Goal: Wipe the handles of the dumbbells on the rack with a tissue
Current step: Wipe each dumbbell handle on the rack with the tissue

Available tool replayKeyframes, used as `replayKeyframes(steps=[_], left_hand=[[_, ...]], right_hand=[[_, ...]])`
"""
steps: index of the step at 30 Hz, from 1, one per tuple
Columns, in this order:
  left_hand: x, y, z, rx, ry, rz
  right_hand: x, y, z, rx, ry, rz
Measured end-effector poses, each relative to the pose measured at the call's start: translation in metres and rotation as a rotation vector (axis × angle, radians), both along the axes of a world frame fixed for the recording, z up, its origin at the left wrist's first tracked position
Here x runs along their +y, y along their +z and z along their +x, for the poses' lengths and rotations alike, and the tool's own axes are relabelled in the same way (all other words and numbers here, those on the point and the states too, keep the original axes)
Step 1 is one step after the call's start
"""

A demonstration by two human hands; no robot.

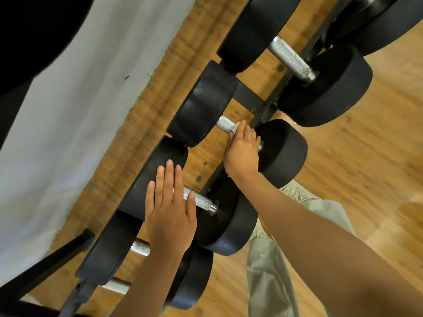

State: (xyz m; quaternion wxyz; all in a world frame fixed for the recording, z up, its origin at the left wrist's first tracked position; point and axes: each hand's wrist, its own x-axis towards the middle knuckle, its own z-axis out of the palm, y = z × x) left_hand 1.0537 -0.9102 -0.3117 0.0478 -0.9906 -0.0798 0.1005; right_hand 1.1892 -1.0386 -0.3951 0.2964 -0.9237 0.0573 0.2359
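Head view, looking down along a dumbbell rack (248, 97) that runs from 7 o'clock to 1 o'clock across a wooden floor (366, 156).

Right hand (242, 149), just right of centre: fingers curled round the knurled handle (225, 124) of the third dumbbell (206, 104) up the row, close together. A small edge of white tissue (235, 125) shows at the fingertips, pressed against the handle; most of it is hidden under the hand. The handle's bare stretch lies at 10 o'clock from the hand, and the near black head (283, 152) sits at 3 o'clock, just beside the knuckles.

Left hand (170, 207), at 7 o'clock from the right hand: flat, fingers straight and slightly spread, laid over the far head (155, 177) and handle (201, 200) of the next dumbbell down. Thumb lies across that handle. It holds nothing.

A larger dumbbell with bare handle (290, 58) sits at 1 o'clock. A grey-white sheet (68, 110) lies along the floor at 9 o'clock. Light trouser leg (270, 259) at 5 o'clock.
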Motion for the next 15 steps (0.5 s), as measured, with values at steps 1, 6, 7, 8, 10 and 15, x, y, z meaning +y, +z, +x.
replayKeyframes(steps=[1, 6, 7, 8, 10, 15], left_hand=[[0.0, 0.0, 0.0, -0.004, -0.001, -0.002], [0.0, -0.001, 0.0, 0.003, -0.007, 0.008], [0.001, 0.0, 0.0, 0.006, -0.004, 0.003], [0.0, 0.0, 0.0, 0.009, -0.003, 0.0], [0.0, 0.001, 0.0, 0.015, -0.004, -0.004], [-0.001, 0.001, 0.001, 0.021, 0.015, -0.006]], right_hand=[[0.009, 0.002, 0.008, -0.026, 0.021, 0.028], [0.023, 0.002, 0.023, -0.117, 0.137, 0.07], [0.012, 0.002, 0.017, -0.089, 0.135, 0.051], [0.0, 0.001, 0.011, -0.046, 0.124, 0.012], [-0.023, -0.001, -0.001, 0.054, 0.116, -0.108], [-0.026, 0.002, -0.003, 0.054, 0.11, -0.057]])
